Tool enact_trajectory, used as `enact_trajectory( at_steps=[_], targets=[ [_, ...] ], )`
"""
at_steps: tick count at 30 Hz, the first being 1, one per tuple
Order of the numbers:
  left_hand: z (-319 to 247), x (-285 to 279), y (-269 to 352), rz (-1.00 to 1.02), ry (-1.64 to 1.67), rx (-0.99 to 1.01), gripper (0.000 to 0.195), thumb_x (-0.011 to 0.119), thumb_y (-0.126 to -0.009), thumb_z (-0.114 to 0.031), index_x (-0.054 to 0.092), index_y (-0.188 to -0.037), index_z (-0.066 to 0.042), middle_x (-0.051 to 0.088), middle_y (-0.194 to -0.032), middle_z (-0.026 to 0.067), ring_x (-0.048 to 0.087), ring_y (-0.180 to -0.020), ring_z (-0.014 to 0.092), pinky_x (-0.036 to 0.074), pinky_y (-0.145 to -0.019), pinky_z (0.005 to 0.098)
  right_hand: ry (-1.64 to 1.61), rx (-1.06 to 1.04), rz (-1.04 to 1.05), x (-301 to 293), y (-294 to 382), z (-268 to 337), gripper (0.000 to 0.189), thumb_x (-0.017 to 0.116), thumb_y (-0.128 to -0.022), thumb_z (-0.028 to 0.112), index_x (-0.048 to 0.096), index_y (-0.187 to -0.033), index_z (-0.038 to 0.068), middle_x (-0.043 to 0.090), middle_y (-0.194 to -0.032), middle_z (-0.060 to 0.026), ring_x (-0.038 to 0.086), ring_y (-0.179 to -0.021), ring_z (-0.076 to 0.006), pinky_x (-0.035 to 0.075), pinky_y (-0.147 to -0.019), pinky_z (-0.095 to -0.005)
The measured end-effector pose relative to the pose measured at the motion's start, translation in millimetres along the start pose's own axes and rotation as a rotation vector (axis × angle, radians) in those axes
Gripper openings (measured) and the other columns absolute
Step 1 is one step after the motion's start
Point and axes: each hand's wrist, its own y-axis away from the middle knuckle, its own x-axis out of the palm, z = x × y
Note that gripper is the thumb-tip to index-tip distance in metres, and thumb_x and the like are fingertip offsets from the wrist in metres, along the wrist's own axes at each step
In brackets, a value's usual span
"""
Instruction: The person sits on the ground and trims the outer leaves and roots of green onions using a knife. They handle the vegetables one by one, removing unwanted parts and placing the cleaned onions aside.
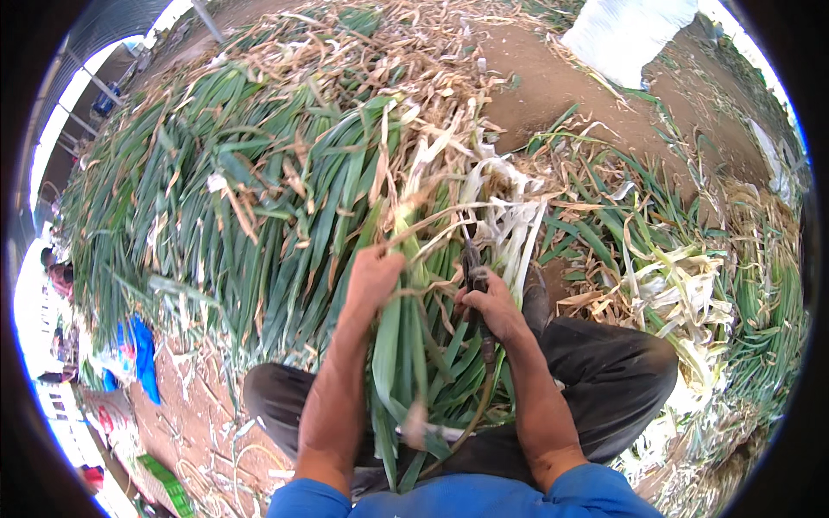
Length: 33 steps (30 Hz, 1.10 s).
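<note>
Straight ahead lies a big heap of green onions or leeks (278, 188) with long green leaves and dry husks. My left hand (377, 275) is closed on a leafy stalk (405, 239), whose leaves hang down over my lap. In my right hand (490, 301) is a dark air blow gun (476, 272) with a thin metal nozzle pointing away from me. A yellowish hose (482, 408) runs from its base down to my lap. Pale peeled-looking stalks (511, 223) lie just beyond the right hand.
Stripped pale leaves (686, 304) are piled beyond my right knee, near another bundle of green stalks (764, 291). A white sack (625, 39) stands at the upper right. Blue cloth or plastic (139, 353) and a green crate (165, 482) are at the left.
</note>
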Motion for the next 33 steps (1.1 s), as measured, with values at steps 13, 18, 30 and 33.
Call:
enact_trajectory(
  at_steps=[13,18,30,33],
  targets=[
    [78.3,47.7,93.8,-0.098,0.829,-0.115,0.051,0.07,-0.089,-0.003,0.059,-0.134,0.017,0.076,-0.098,0.0115,0.069,-0.08,0.012,0.054,-0.071,0.0244,0.668,-0.109,0.121,42.1,93.7,-11.5,0.054,0.064,-0.083,0.008,0.058,-0.134,-0.008,0.069,-0.101,-0.0156,0.062,-0.091,-0.0225,0.05,-0.086,-0.0368],
    [89.9,54.2,88.3,-0.112,0.704,-0.162,0.048,0.074,-0.089,-0.01,0.063,-0.128,0.016,0.076,-0.096,0.0123,0.07,-0.079,0.012,0.054,-0.07,0.0257,0.678,-0.129,0.107,47.1,85.2,-17.6,0.046,0.064,-0.081,0.01,0.062,-0.124,-0.008,0.069,-0.092,-0.0246,0.063,-0.082,-0.0335,0.051,-0.081,-0.0412],
    [74.8,34.5,100.0,-0.104,0.642,-0.202,0.039,0.065,-0.087,-0.009,0.067,-0.118,0.014,0.075,-0.095,0.0112,0.067,-0.079,0.012,0.054,-0.073,0.0269,0.693,-0.114,-0.029,67.7,-5.0,-35.0,0.037,0.065,-0.083,0.017,0.067,-0.111,-0.007,0.071,-0.106,-0.0338,0.068,-0.106,-0.0512,0.052,-0.094,-0.0498],
    [64.7,30.5,101.4,-0.11,0.648,-0.23,0.034,0.065,-0.088,-0.009,0.07,-0.113,0.013,0.075,-0.096,0.0105,0.067,-0.08,0.012,0.054,-0.075,0.0272,0.763,-0.212,-0.057,64.4,-36.9,-36.9,0.034,0.067,-0.086,0.016,0.068,-0.112,-0.007,0.073,-0.096,-0.0292,0.07,-0.091,-0.042,0.053,-0.084,-0.0447]
  ],
)
